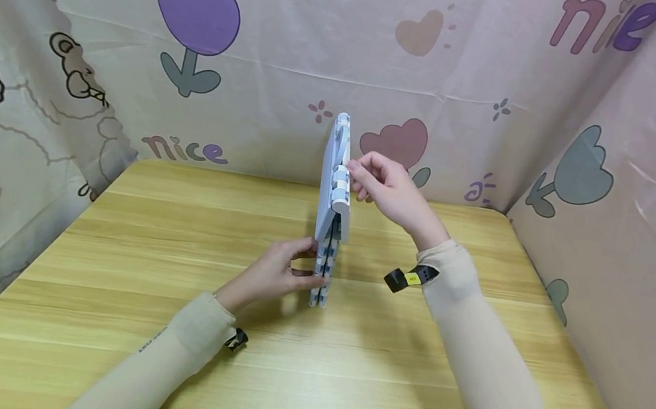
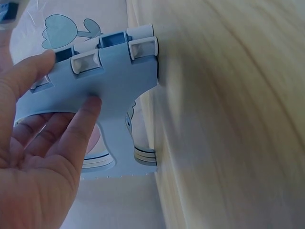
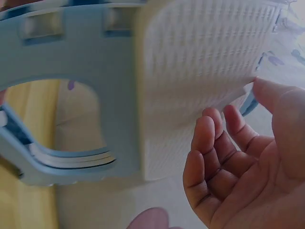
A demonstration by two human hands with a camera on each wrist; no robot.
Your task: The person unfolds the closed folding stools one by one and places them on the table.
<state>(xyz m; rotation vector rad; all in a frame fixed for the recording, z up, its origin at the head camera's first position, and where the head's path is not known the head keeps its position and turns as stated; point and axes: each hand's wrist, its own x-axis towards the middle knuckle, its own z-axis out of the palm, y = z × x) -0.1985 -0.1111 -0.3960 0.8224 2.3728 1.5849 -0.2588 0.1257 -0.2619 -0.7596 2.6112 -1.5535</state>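
L hand (image 1: 276, 269) grips folding stool (image 1: 325, 204), R hand (image 1: 392, 194) pinches it nearer worktop's (image 1: 206, 218) far edge; imo steady L b4 pulling.

The flat-folded plastic stool (image 2: 116, 90) is coloured pale blue and white; the yellow wooden tabletop (image 1: 310, 369) is grain-streaked; the pinkish fabric backdrop (image 1: 304, 35) is flower-printed.

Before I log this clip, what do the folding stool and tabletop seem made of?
Folding stool: probably matte molded plastic, judging by its hinge knuckles and textured white panel. Tabletop: wood or wood-look laminate, satin; streaky grain and soft glare.
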